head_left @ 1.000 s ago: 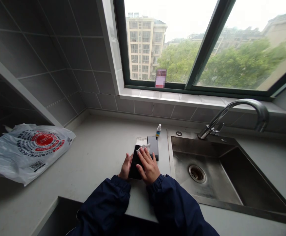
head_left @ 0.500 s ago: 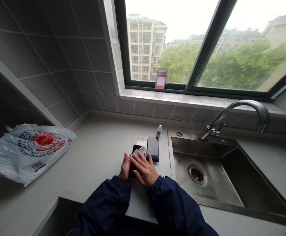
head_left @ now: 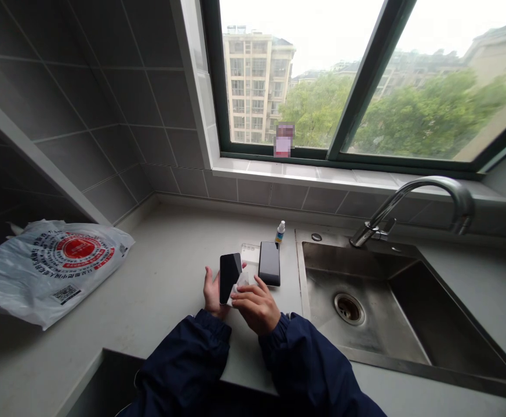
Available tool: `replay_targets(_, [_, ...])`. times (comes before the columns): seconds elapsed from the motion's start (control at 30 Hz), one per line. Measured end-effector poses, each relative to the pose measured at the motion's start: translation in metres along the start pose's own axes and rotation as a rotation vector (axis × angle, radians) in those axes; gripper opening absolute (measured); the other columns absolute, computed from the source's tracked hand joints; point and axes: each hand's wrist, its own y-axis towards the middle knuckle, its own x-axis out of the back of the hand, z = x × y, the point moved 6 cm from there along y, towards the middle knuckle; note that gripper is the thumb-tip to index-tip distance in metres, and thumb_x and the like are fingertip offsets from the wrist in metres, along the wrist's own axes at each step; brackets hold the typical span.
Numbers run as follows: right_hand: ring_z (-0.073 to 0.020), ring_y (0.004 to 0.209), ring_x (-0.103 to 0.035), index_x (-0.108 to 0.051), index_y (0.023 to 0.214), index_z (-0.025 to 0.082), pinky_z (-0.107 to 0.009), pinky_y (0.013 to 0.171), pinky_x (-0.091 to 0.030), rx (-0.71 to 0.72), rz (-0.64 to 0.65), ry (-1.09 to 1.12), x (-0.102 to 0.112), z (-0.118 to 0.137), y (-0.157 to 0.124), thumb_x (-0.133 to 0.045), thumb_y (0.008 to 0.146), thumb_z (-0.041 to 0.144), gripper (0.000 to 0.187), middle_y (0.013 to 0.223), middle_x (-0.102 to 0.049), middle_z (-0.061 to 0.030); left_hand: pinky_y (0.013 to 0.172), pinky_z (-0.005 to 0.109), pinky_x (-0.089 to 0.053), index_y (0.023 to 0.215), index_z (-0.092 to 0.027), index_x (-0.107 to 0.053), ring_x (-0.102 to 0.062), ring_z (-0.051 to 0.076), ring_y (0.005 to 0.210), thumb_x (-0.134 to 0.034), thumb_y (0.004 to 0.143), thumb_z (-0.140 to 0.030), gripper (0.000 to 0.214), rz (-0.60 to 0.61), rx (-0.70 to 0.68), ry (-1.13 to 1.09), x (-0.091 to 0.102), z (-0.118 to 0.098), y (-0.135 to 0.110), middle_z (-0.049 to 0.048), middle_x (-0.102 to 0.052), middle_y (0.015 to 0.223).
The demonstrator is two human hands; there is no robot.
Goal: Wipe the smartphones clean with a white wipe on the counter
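Counter (head_left: 161, 289): our left hand (head_left: 211, 292) holds a dark phone (head_left: 229, 269) tilted up off the surface, fingers wrapped round its edge. Right hand (head_left: 257, 307) pinches a white wipe (head_left: 239, 284) against its lower edge. We read this as mid-wipe; next stroke needs steady left grip, light pressure

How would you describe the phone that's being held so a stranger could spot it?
From the steel sink, look left along the counter. Of two dark phones there, the held phone is tilted up in the left hand; the other phone lies flat.
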Motion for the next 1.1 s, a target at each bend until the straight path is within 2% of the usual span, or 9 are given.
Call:
replay_targets(0.1, [-0.0159,0.097,-0.068,-0.069,0.097,0.027,-0.041,0.109,-0.038,-0.069,-0.031,0.091,0.002,-0.003,-0.002,-0.056,0.092,0.018,0.016,0.093,-0.075,-0.0004,0.091,0.04,-0.051,0.134,-0.006,-0.051,-0.063,0.031,0.108,-0.04,0.089,-0.063,0.073,-0.027,-0.039,-0.024,0.001,-0.003,0.0,0.0209,-0.06,0.13])
replay_targets(0.23, [-0.02,0.084,-0.068,-0.07,0.099,0.025,-0.035,0.081,-0.056,-0.198,-0.12,0.242,0.005,-0.009,-0.006,-0.06,0.089,0.023,0.015,0.087,-0.073,-0.0054,0.076,0.039,-0.057,0.137,-0.01,-0.048,-0.07,0.027,0.089,-0.042,0.09,-0.056,0.066,-0.093,-0.036,0.004,0.007,-0.004,0.002,0.0194,-0.06,0.131])
replay_targets(0.3, [-0.0201,0.077,-0.068,-0.069,0.102,0.023,-0.033,0.072,-0.057,-0.272,-0.175,0.251,0.009,-0.013,-0.007,-0.059,0.089,0.026,0.016,0.084,-0.072,-0.0069,0.071,0.041,-0.057,0.137,-0.013,-0.048,-0.07,0.027,0.084,-0.044,0.09,-0.053,0.062,-0.117,-0.016,0.049,0.008,-0.003,0.004,0.0184,-0.061,0.13])
replay_targets(0.47, [-0.0197,0.071,-0.07,-0.069,0.098,0.02,-0.032,0.065,-0.059,-0.472,-0.281,0.291,0.02,-0.028,-0.007,-0.057,0.092,0.032,0.018,0.083,-0.073,-0.0072,0.079,0.041,-0.057,0.131,-0.012,-0.053,-0.07,0.031,0.094,-0.05,0.088,-0.041,0.053,-0.159,-0.01,0.129,0.007,-0.006,0.009,0.0168,-0.066,0.122])
replay_targets(0.57, [-0.0207,0.069,-0.071,-0.07,0.095,0.019,-0.033,0.063,-0.061,-0.552,-0.301,0.318,0.021,-0.037,-0.009,-0.057,0.092,0.038,0.024,0.082,-0.074,-0.0073,0.068,0.038,-0.059,0.126,-0.013,-0.057,-0.072,0.03,0.088,-0.052,0.086,-0.039,0.048,-0.217,-0.009,0.228,0.01,-0.016,0.014,0.0151,-0.069,0.113])
replay_targets(0.67, [-0.0205,0.069,-0.071,-0.071,0.094,0.019,-0.032,0.063,-0.061,-0.585,-0.29,0.351,0.018,-0.041,-0.012,-0.057,0.092,0.041,0.026,0.081,-0.074,-0.0065,0.057,0.035,-0.058,0.118,-0.013,-0.059,-0.073,0.028,0.076,-0.054,0.085,-0.041,0.044,-0.246,0.033,0.379,0.01,-0.024,0.023,0.0137,-0.072,0.099])
replay_targets(0.77, [-0.02,0.067,-0.071,-0.072,0.093,0.02,-0.03,0.06,-0.06,-0.598,-0.279,0.374,0.014,-0.042,-0.014,-0.058,0.092,0.04,0.025,0.079,-0.074,-0.0053,0.05,0.033,-0.056,0.114,-0.016,-0.058,-0.072,0.025,0.066,-0.059,0.083,-0.039,0.039,-0.253,0.001,0.469,0.008,-0.031,0.035,0.0087,-0.071,0.085])
replay_targets(0.87, [-0.0189,0.062,-0.07,-0.072,0.091,0.02,-0.028,0.057,-0.059,-0.601,-0.27,0.388,0.012,-0.044,-0.016,-0.06,0.091,0.04,0.023,0.075,-0.073,-0.0038,0.051,0.032,-0.055,0.106,-0.018,-0.061,-0.07,0.024,0.062,-0.064,0.081,-0.037,0.032,-0.249,-0.033,0.501,0.005,-0.031,0.049,0.0034,-0.068,0.074])
replay_targets(1.1, [-0.0197,0.066,-0.071,-0.072,0.09,0.021,-0.029,0.062,-0.06,-0.593,-0.259,0.388,0.009,-0.047,-0.017,-0.062,0.089,0.041,0.022,0.078,-0.074,-0.0034,0.054,0.035,-0.054,0.09,-0.018,-0.062,-0.066,0.022,0.056,-0.066,0.078,-0.034,0.02,-0.228,-0.046,0.488,0.008,-0.013,0.079,0.0009,-0.062,0.061])
